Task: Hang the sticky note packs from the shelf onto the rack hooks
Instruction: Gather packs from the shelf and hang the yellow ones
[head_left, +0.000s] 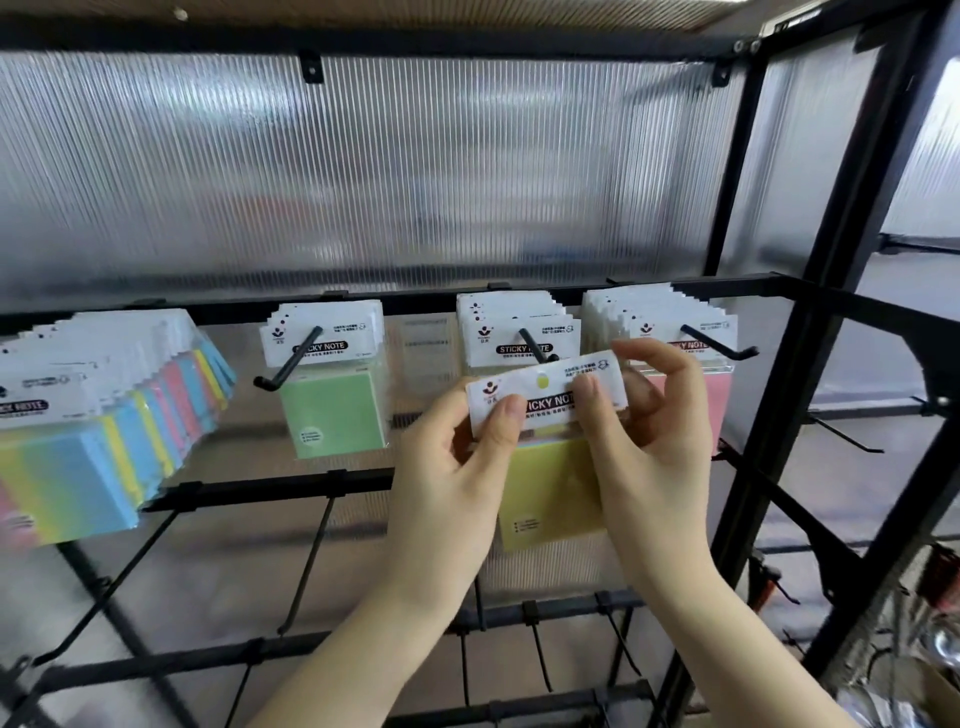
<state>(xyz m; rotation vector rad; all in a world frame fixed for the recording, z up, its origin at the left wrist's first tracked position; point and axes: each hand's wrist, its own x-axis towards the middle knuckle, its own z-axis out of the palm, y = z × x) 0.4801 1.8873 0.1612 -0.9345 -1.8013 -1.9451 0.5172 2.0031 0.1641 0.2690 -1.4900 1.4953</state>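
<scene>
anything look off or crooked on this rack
Mostly tidy. The far-left packs are mixed colours and fan out unevenly, unlike the neat green and pink rows. The yellow pack in both hands is tilted, not yet hooked.

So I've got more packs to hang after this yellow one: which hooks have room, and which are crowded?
Bare hooks jut from the lower bars. On the top bar, the green packs' hook has free length. Crowded: the multicolour stack at far left and the pink packs' hook. Both hands hold the yellow pack at the third hook.
</scene>
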